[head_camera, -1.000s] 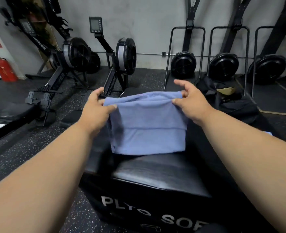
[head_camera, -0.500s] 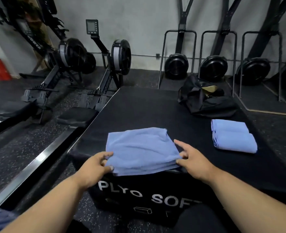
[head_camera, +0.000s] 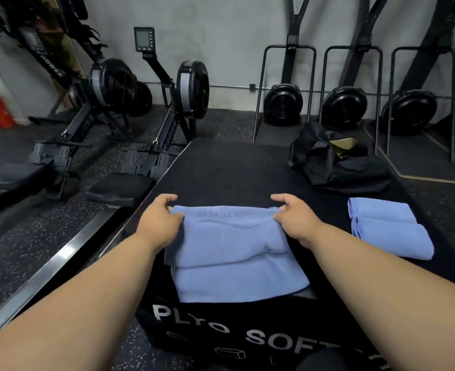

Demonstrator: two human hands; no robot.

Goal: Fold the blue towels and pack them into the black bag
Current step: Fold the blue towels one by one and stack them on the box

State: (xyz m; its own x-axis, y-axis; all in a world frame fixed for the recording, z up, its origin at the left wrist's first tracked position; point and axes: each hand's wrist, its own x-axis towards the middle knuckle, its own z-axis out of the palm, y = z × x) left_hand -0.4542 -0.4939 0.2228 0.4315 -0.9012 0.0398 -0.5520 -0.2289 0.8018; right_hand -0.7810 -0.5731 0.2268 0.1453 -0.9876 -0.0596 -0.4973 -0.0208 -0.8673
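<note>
"PLYO SOFT" on the black box (head_camera: pixel 247 341) front; "POWER" on the rower (head_camera: pixel 50 68).

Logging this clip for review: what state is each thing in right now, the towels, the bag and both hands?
Blue towel: partly folded on the plyo box, far edge doubled toward the person.
Left hand: pinches the towel's far left corner.
Right hand: pinches the far right corner.
Folded towels: two, lying side by side, touching.
Black bag: open, slumped, no towel visible inside.

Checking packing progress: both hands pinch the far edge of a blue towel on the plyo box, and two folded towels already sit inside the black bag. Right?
Not quite. In the head view the two folded towels lie on the plyo box, in front of the black bag. Left hand and right hand do pinch the blue towel.
</note>
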